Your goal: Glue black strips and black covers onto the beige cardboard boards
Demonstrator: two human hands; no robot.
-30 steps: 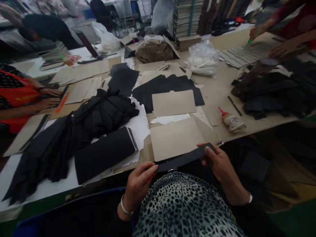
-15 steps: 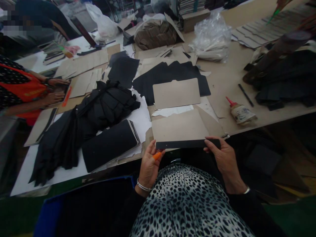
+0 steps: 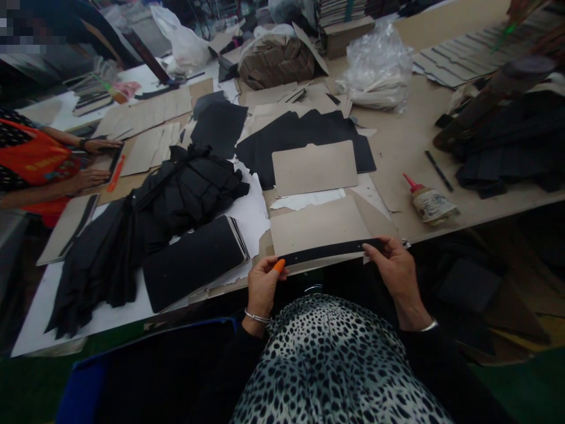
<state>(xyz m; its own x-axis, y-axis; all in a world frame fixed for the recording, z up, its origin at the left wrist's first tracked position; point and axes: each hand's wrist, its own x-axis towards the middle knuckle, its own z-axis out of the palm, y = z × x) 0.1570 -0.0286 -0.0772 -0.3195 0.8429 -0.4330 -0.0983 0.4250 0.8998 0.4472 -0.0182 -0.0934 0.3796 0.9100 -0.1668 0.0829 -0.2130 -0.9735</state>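
Observation:
A long black strip (image 3: 329, 253) is stretched between my two hands over the near edge of a beige board (image 3: 320, 227). My left hand (image 3: 263, 288) pinches its left end, with an orange cover on the thumb. The right end is gripped between thumb and fingers of my right hand (image 3: 395, 271). Just beyond lies a second beige board (image 3: 314, 168) with a small tab, resting partly on fanned black sheets (image 3: 265, 144). Left of my hands sits a stack of black panels (image 3: 194, 265), beside a heap of black strips (image 3: 189, 191).
A glue bottle with a red tip (image 3: 429, 200) lies on the right, near a black pen-like stick (image 3: 439, 171). Clear plastic bags (image 3: 377, 65) and a wrapped bundle of boards (image 3: 278, 62) stand farther back. At the left, a co-worker's hands (image 3: 97, 162) rest near an orange tool (image 3: 116, 174).
Both hands have moved slightly forward and up with the black strip, which now bows over the board's near edge. The view has shifted a little.

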